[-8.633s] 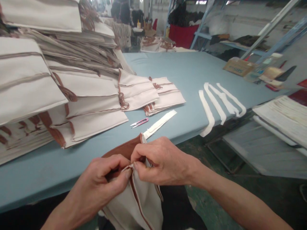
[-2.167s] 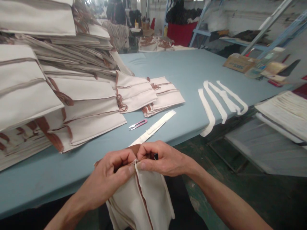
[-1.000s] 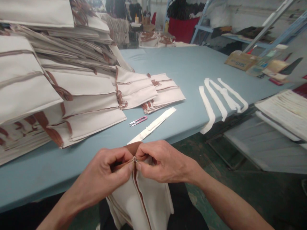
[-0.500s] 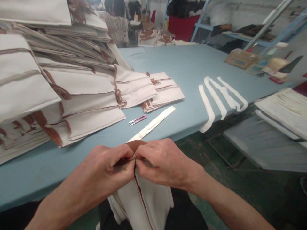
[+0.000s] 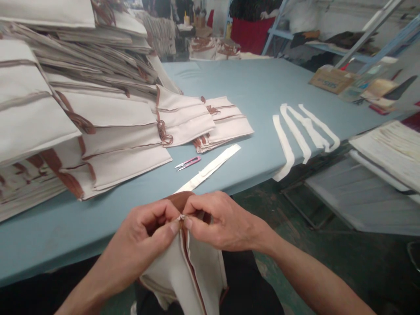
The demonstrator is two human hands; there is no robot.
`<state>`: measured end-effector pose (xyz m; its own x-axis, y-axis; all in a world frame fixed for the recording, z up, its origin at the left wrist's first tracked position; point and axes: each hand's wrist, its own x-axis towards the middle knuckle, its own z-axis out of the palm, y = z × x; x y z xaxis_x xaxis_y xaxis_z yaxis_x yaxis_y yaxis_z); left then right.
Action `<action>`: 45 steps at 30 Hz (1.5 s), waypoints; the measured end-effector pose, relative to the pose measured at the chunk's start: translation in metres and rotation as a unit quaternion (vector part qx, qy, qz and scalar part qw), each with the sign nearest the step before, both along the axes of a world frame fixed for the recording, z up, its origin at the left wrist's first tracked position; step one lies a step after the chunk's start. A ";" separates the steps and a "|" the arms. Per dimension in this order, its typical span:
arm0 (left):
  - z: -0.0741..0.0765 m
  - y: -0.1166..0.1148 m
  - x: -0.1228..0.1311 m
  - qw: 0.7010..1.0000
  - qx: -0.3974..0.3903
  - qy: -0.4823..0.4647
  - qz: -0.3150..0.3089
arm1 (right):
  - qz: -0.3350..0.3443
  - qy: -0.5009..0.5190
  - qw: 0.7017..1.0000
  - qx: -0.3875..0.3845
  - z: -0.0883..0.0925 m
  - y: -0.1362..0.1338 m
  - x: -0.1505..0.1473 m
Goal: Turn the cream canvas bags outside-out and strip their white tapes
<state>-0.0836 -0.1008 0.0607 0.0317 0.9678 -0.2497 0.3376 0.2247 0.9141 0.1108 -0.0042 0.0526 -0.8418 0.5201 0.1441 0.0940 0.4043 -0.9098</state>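
A cream fabric piece [image 5: 205, 264] with a brown-lined seam down its middle hangs over the lap, below the table's front edge. My left hand [image 5: 149, 229] pinches the top of that seam between thumb and forefinger. Right beside it, my right hand [image 5: 213, 221] pinches the same spot from the other side, the fingertips almost touching. A brown band [image 5: 179, 200] of the piece curves up behind the fingers. Just beyond lie a white strip [image 5: 210, 168] and pink-handled thread snips [image 5: 188, 162].
Stacks of cream pieces with brown trim [image 5: 121, 113] fill the left of the blue table [image 5: 256, 83]. Several white strips [image 5: 300, 131] lie at its right edge, some hanging over. A cardboard box [image 5: 331, 79] stands at the far right. Beside the table is a rack with stacked fabric [image 5: 390, 148].
Both hands keep their pinch on the seam, the fingertips shifting slightly left. The fabric below has swung left, and more of the brown band shows behind the fingers.
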 end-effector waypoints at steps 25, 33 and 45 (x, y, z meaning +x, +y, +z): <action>0.024 0.001 -0.006 0.979 0.121 0.163 -0.033 | -0.066 0.072 0.954 0.285 0.000 -0.007 -0.009; 0.029 -0.004 0.017 0.935 0.254 0.245 0.025 | -0.126 0.028 0.949 0.288 0.010 -0.016 -0.009; -0.016 -0.011 -0.009 0.949 -0.130 -0.277 0.081 | -0.069 0.127 0.988 0.057 -0.010 -0.017 -0.010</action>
<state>-0.0922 -0.1113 0.0448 0.0835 0.8796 -0.4684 -0.2358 0.4741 0.8483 0.1009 -0.0217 0.0430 -0.6932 0.5962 0.4051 -0.0697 0.5040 -0.8609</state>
